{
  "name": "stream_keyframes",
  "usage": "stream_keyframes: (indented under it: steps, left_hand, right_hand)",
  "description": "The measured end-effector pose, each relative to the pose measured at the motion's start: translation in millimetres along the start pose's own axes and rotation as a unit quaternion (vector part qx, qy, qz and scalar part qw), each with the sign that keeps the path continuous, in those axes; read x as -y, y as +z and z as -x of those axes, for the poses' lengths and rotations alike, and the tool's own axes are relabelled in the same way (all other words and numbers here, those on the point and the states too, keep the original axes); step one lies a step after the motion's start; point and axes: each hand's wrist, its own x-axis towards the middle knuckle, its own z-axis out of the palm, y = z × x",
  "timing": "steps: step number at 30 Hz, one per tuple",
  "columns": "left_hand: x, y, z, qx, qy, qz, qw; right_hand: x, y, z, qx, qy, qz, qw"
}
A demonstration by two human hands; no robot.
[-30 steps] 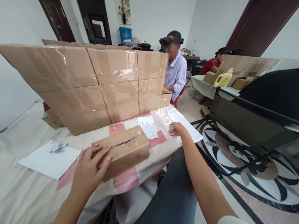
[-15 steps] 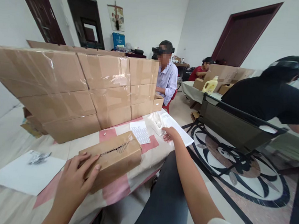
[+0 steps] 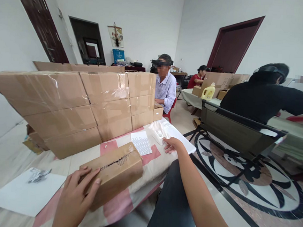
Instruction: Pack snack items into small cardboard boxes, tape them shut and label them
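Note:
A long cardboard box (image 3: 117, 173) lies on the cloth in front of me, with a dark, torn-looking seam along its top. My left hand (image 3: 81, 188) rests on its near-left end, fingers spread over the top and thumb by the side. My right hand (image 3: 172, 145) is at the table's right edge, beside a clear plastic bag (image 3: 158, 132) with small white things in it. Its fingers are stretched out and loosely apart; whether they touch the bag I cannot tell. Left of the bag lies a white sheet of small blue-outlined labels (image 3: 140, 142).
Stacked, taped cardboard boxes (image 3: 110, 106) wall off the table's far side. White paper (image 3: 21, 194) with crumpled silvery scraps (image 3: 39, 175) lies at left. White sheets (image 3: 182, 138) lie at right. Co-workers sit beyond; a folding chair (image 3: 234, 130) stands to the right.
The view has tilted up a little and turned slightly right, so the scene sits lower. Both hands stay in about the same places by the box and the bag.

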Motion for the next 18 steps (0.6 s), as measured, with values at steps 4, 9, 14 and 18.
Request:
stream_keyframes:
  steps: [4,9,14,18]
  left_hand:
    - [-0.6,0.9,-0.9,-0.005,0.003,-0.004,1.0]
    - [1.0,2.6,0.1,-0.004,0.0,-0.002,1.0]
    - [1.6,2.4,1.6,-0.003,-0.01,0.003,1.0]
    - [0.3,2.2,1.0,-0.008,-0.016,0.013,1.0]
  right_hand:
    - [-1.8,-0.6,0.7,0.011,-0.003,-0.003,1.0]
    - [-2.2,-3.1,5.7,0.016,-0.01,-0.008,1.0]
    - [-3.1,-3.5,7.0,0.026,-0.006,-0.003,1.0]
    - [-4.8,-2.1,3.9,0.026,-0.002,0.002,1.0]
